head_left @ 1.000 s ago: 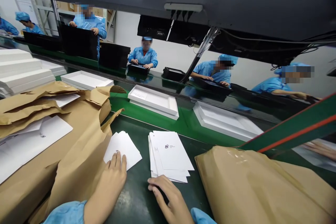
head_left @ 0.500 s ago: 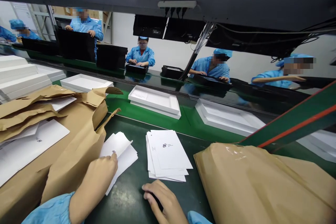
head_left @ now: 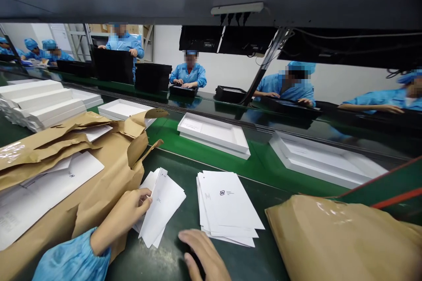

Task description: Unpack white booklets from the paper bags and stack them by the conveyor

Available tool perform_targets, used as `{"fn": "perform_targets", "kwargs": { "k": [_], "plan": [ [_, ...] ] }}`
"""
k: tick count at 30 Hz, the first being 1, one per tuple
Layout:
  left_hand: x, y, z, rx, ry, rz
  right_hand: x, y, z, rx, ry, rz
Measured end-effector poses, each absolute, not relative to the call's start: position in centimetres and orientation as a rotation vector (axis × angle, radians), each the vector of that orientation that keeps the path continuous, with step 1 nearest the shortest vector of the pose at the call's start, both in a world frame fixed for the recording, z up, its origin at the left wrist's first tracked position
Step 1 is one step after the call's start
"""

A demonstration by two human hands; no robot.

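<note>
Pinching the top card [head_left: 163, 204] off its fanned pile, left hand [head_left: 127, 213] fingers closed; right hand [head_left: 204, 257] rests flat, empty. Cards beneath may drag along and scatter.

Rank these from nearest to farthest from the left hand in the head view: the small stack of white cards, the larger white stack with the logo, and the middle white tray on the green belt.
1. Small stack of white cards: in the left hand.
2. Larger white stack with the logo: to its right.
3. Middle white tray: beyond, on the belt.
</note>
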State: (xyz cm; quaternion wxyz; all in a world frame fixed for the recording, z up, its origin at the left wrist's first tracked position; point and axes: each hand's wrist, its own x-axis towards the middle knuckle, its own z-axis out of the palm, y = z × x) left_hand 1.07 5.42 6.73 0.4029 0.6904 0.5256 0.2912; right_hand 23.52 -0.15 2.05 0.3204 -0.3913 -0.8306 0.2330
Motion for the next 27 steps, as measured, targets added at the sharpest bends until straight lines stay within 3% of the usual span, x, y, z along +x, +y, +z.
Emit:
{"fn": "perform_targets", "kwargs": {
  "k": [4, 6, 14, 22, 27],
  "plan": [
    [1.3, 5.5, 7.1, 1.652, 1.155, 0.733, 18.4, 1.4, 2.5, -1.059, -1.84, 1.124],
    [1.4, 5.6, 7.0, 1.641, 1.139, 0.754, 16.2, 2.4, 2.3, -1.103, -1.741, 1.173],
    [2.1, 5.9, 6.6, 1.663, 1.331, 0.865, 14.6, 3.2, 0.9, -1.253, -2.137, 0.645],
    [1.2, 6.3, 6.4, 1.65, 1.414, 0.918, 15.8, 3.9, 0.3, -1.188, -1.93, 0.758],
    [-1.0, 4.5, 8.5, 1.607, 1.848, 1.152, 17.6, 4.5, 2.5, -1.391, -1.95, 0.306]
  ]
}}
